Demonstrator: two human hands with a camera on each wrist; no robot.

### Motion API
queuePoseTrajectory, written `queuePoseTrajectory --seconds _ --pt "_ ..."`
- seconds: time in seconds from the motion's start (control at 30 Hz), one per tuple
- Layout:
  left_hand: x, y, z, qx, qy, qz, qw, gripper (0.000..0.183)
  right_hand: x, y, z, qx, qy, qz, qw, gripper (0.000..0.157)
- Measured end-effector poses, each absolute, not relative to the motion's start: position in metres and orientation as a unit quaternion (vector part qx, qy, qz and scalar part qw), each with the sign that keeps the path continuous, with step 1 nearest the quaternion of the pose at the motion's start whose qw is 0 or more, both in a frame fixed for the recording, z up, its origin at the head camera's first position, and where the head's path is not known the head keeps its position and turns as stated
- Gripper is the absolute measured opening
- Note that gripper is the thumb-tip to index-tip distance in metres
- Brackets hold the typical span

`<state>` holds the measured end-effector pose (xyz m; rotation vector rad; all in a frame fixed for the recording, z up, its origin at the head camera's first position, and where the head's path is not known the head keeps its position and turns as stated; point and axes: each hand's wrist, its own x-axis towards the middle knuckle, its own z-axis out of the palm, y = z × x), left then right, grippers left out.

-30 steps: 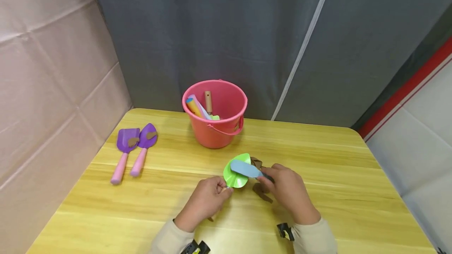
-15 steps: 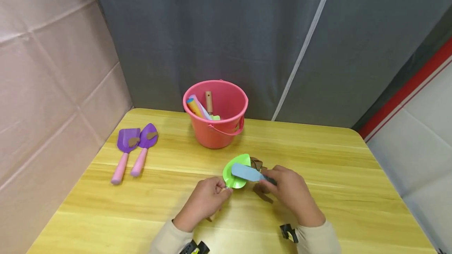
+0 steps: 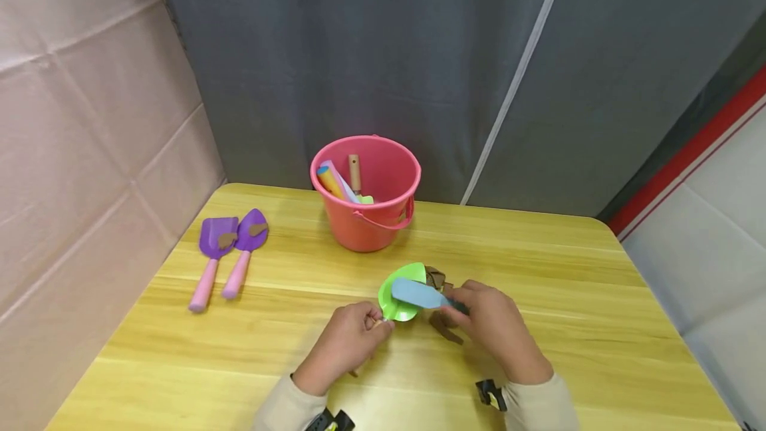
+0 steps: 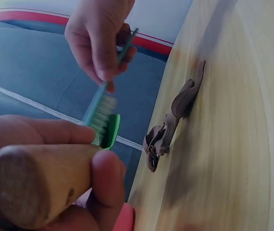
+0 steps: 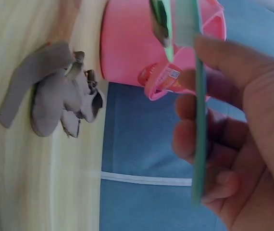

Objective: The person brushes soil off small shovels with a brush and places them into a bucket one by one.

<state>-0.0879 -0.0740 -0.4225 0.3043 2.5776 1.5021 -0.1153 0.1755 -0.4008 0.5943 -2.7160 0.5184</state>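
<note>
My left hand (image 3: 344,344) grips the wooden handle (image 4: 62,178) of a small trowel with a shiny green blade (image 3: 386,290). In the right hand (image 3: 499,331) is a light blue brush (image 3: 415,293), held by its thin handle (image 5: 200,139). Its pale bristles (image 4: 102,115) face the blade and appear to touch it in the left wrist view. Crumpled brown clay-like pieces (image 5: 50,98) lie on the table just beyond and below the brush, partly hidden by the right hand in the head view.
A pink bucket (image 3: 362,231) stands behind the hands, with several handled tools (image 3: 354,175) inside. Two purple toy shovels (image 3: 218,237) with pink handles lie at the left, with brown pieces (image 3: 257,229) on their blades. A grey curtain (image 3: 371,52) hangs behind the wooden table (image 3: 568,271).
The right hand and brush have shifted slightly right and down over the green blade. My left hand has stayed almost in place, with the trowel dipping a little.
</note>
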Motion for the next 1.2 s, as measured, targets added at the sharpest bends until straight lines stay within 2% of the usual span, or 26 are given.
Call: queuePoseTrajectory --seconds 0.07,0.3,0.37,0.53,0.6,0.83,0.9,1.1,1.2 --pt "-0.087 -0.073 -0.4218 0.105 0.858 0.498 0.07 0.017 -0.1153 0.1725 -0.4018 0.207 -0.949 0.179 0.155 0.016" --pt "-0.086 -0.0725 -0.4222 0.108 0.859 0.496 0.067 0.016 -0.1161 0.1694 -0.3988 0.144 -0.944 0.169 0.243 0.019" --pt "-0.0867 -0.0737 -0.4224 0.102 0.86 0.495 0.063 0.016 -0.1159 0.1714 -0.3968 0.154 -0.945 0.176 0.23 0.019" --pt "-0.0874 -0.0748 -0.4219 0.1 0.865 0.489 0.055 0.017 -0.1152 0.1733 -0.3961 0.207 -0.951 0.172 0.153 0.016" --pt "-0.0867 -0.0738 -0.4213 0.11 0.867 0.483 0.047 0.017 -0.1158 0.1713 -0.3986 0.208 -0.951 0.168 0.153 0.016" --pt "-0.0842 -0.0734 -0.4206 0.117 0.862 0.491 0.049 0.019 -0.1187 0.1673 -0.4027 0.16 -0.935 0.179 0.26 0.019" --pt "-0.0844 -0.0751 -0.4212 0.108 0.862 0.493 0.052 0.019 -0.1185 0.1702 -0.4004 0.163 -0.936 0.184 0.252 0.019" --pt "-0.0837 -0.0768 -0.4209 0.104 0.86 0.497 0.055 0.019 -0.1163 0.1731 -0.3977 0.219 -0.945 0.177 0.166 0.017" --pt "-0.082 -0.0753 -0.4195 0.123 0.857 0.496 0.061 0.018 -0.1164 0.1685 -0.4009 0.2 -0.946 0.174 0.187 0.018"
